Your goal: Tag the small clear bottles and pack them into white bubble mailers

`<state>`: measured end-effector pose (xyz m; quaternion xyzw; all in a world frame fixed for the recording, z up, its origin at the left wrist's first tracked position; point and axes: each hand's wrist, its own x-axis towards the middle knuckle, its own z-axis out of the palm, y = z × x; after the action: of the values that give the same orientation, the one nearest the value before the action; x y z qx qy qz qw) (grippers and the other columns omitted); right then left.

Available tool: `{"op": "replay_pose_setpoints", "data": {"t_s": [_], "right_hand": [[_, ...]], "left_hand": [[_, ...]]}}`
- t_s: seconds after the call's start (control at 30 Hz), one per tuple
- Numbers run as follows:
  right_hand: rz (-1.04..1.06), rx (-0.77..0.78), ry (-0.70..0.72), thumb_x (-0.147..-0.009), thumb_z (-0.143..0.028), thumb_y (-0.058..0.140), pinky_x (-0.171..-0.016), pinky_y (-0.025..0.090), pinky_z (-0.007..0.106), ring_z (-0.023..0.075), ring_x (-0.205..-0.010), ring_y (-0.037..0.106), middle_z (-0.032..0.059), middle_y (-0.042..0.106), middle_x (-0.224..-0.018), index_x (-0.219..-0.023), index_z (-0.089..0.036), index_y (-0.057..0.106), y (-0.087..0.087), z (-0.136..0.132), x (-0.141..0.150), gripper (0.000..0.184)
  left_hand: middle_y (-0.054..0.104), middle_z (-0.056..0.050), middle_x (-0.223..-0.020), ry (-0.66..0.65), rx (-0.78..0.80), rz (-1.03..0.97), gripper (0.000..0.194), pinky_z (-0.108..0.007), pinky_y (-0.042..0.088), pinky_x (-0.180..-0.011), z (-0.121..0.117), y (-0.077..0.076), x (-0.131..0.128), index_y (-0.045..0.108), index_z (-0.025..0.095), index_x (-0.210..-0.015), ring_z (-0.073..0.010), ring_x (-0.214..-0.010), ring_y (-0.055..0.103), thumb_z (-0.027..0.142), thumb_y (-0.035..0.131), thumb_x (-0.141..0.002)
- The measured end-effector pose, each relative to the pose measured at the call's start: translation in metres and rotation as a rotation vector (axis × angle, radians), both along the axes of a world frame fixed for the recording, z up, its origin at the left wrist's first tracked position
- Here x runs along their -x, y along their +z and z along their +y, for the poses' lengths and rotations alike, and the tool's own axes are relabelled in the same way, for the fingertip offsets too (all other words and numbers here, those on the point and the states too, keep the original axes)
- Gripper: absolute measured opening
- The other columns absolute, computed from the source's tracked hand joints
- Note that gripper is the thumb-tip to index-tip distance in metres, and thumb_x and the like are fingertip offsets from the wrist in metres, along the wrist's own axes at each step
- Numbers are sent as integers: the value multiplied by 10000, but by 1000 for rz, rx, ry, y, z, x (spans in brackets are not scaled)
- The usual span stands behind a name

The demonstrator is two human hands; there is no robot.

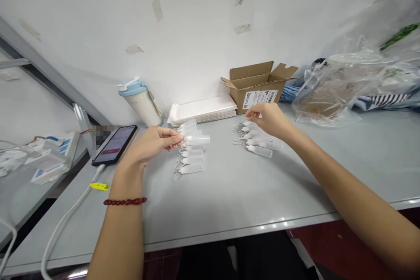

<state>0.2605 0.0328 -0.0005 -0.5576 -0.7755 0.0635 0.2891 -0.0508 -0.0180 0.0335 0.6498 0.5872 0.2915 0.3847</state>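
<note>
My left hand (154, 141) pinches a small translucent dropper bottle (199, 139) by its capped end, over a column of similar bottles. Those lie on their sides with thin white loops at the cap ends; the nearest left bottle (193, 168) is in plain sight, while others are partly covered. My right hand (267, 118) is above the far end of a second group, thumb and fingertips together. Whatever is between those fingertips I cannot make out. In that group the nearest right bottle (260, 151) points its cap to the left, and my hand and forearm partly hide the others.
Behind the bottles are a stack of white envelopes (205, 109) and an open cardboard box (259, 89). A tumbler (141, 101) and a cabled phone (115, 144) stand at left. Clear plastic bags (328, 92) and blue cloth fill the right back. The table edge (236, 232) runs in front.
</note>
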Motion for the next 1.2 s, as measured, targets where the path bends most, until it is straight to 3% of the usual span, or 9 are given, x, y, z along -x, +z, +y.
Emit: {"op": "replay_pose_setpoints", "data": {"t_s": [0.17, 0.3, 0.4, 0.47, 0.7, 0.9, 1.2], "right_hand": [[-160, 94, -3, -746, -175, 581, -685, 412, 279, 193, -815, 601, 57, 688, -858, -829, -178, 707, -10, 11, -17, 151], [-183, 156, -3, -757, -174, 583, -698, 419, 274, 189, -839, 606, 59, 689, -885, -899, -176, 707, -16, 17, -22, 189], [-171, 193, -8, -764, -163, 583, -707, 421, 272, 187, -841, 609, 65, 696, -901, -905, -165, 706, -17, 18, -21, 187], [-161, 206, 3, -772, -162, 578, -709, 422, 271, 186, -838, 612, 73, 700, -911, -897, -156, 705, -16, 17, -20, 179], [-160, 226, 8, -786, -165, 568, -702, 429, 269, 186, -814, 620, 73, 709, -892, -919, -160, 697, -17, 20, -22, 186], [-75, 305, -55, -797, -216, 585, -678, 442, 247, 186, -831, 625, 117, 693, -953, -1066, -119, 650, -25, 25, -26, 293], [-40, 276, -88, -780, -187, 567, -673, 446, 267, 198, -801, 630, 82, 701, -856, -988, -101, 689, -17, 22, -19, 256]], "left_hand": [[634, -45, -584, -46, 76, 90, 247, -236, 409, -515, 3, -6, 2, 662, 192, -501, -139, -548, 517, 410, 709, -605], [656, -80, -567, 142, 60, 162, 339, -239, 388, -492, 9, -15, 4, 663, 159, -498, -166, -551, 553, 476, 679, -617], [654, -85, -544, 299, -49, 250, 405, -250, 378, -518, 13, -20, 4, 651, 152, -487, -174, -552, 549, 503, 603, -685], [646, -73, -525, 329, -138, 288, 435, -252, 366, -533, 14, -21, 1, 635, 160, -467, -170, -545, 538, 503, 558, -723], [600, -20, -487, 197, -317, 252, 384, -252, 296, -501, 5, -16, -29, 621, 169, -494, -142, -479, 466, 478, 564, -714], [546, 11, -490, 133, -414, 243, 364, -254, 306, -513, 1, -24, -44, 614, 171, -554, -120, -474, 429, 429, 510, -788], [489, 25, -471, 119, -452, 242, 381, -261, 315, -526, -2, -29, -54, 612, 170, -577, -119, -476, 426, 431, 481, -822]]}}
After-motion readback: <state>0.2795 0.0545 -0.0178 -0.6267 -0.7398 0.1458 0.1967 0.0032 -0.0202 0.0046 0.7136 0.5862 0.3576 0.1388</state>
